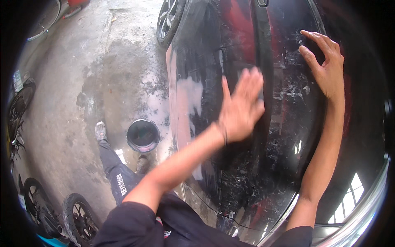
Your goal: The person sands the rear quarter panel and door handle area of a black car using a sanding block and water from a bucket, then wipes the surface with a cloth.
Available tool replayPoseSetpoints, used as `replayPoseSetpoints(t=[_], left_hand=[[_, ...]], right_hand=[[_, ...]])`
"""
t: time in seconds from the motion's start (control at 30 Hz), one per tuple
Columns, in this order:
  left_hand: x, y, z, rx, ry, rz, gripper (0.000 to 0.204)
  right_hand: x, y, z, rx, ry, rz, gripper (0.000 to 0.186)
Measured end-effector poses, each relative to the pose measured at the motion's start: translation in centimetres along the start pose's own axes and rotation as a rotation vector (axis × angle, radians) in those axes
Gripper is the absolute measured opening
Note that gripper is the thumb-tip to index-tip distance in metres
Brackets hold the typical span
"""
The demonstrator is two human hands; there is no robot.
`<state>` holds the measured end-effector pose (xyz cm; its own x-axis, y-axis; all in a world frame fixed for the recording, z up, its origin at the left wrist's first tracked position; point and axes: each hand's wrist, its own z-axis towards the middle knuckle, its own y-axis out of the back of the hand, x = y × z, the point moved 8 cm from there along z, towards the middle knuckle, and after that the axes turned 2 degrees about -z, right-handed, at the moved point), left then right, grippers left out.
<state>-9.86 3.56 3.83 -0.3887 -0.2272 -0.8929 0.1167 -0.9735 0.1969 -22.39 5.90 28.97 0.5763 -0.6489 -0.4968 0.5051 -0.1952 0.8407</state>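
My left hand is over the wet, dark side of a car, blurred by motion. Its middle fingers lie together against the panel, the little finger sticks out to the left, and the thumb bends in. A greyish sliver shows between thumb and fingers; what it belongs to cannot be made out. Farther right, my right hand is at the upper part of the car, thumb and fingers apart and curved, holding nothing. Whitish smears and reddish patches mark the dark surface, and a pale patch shows along its left side.
On the concrete floor, left of the car, stands a round dark bucket near my shoe. A car wheel is at the far end. Motorbike wheels line the left. A thin cable hangs by the car near me.
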Motion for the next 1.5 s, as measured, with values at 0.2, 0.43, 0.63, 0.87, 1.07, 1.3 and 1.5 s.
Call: replayPoseSetpoints(t=[0.2,0.43,0.63,0.87,1.07,1.3,1.5], left_hand=[[4.9,1.6,3.4,-0.112,0.073,-0.043,0.068],[2.2,-0.9,-5.7,0.053,-0.091,-0.078,0.073],[10.5,3.2,4.9,-0.185,0.102,-0.105,0.068],[5.4,-2.2,-9.7,-0.003,-0.011,-0.194,0.075],[14.2,3.7,5.4,-0.167,0.137,-0.112,0.070],[5.0,-3.5,-12.5,0.018,0.022,-0.197,0.074],[12.9,4.2,6.1,-0.163,0.101,-0.075,0.066]], right_hand=[[0.5,-0.2,0.6,-0.017,0.006,0.051,0.040],[-0.1,0.2,0.5,0.014,-0.027,0.071,0.039],[0.9,-0.5,1.3,0.005,-0.006,0.076,0.040],[-0.4,0.2,0.4,0.041,-0.043,0.057,0.042],[0.7,-0.4,1.3,0.015,-0.024,0.089,0.041],[-0.2,0.3,0.7,0.048,-0.050,0.071,0.041],[0.7,-0.1,1.7,0.001,-0.022,0.090,0.040]])
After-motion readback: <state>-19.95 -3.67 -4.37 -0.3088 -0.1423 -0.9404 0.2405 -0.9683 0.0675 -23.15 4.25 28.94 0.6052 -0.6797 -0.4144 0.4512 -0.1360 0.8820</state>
